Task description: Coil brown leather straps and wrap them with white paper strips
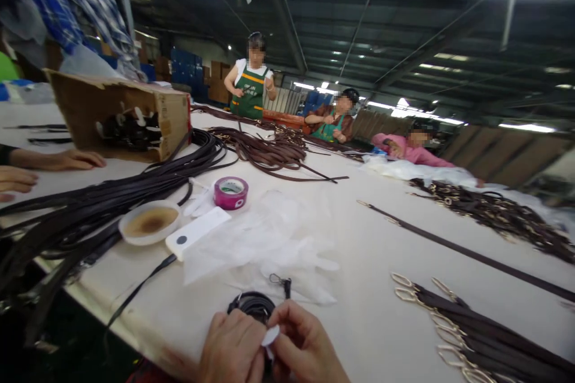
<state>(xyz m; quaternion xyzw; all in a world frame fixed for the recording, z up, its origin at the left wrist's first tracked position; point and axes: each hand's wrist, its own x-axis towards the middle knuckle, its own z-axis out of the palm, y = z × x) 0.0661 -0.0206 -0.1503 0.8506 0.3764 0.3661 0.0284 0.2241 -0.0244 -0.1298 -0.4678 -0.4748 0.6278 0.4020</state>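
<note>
At the near table edge, my left hand (233, 344) is closed around a coiled black strap (251, 301). My right hand (308, 344) pinches a small white tag (270, 336) between thumb and fingers, close against the coil. A metal snap hook (279, 279) on a short black end sticks out just beyond my right fingers. My hands nearly touch, and they hide the lower part of the coil. Thin white plastic bags (278, 233) lie flat just past the coil.
Left of the bags are purple tape (230, 192), a white device (197, 232), a dish (150, 222) and black straps (112, 191). A cardboard box (175, 122) lies behind; another person's hands (67, 160) rest nearby. Brown straps (485, 317) with metal hooks lie right. Several people work beyond.
</note>
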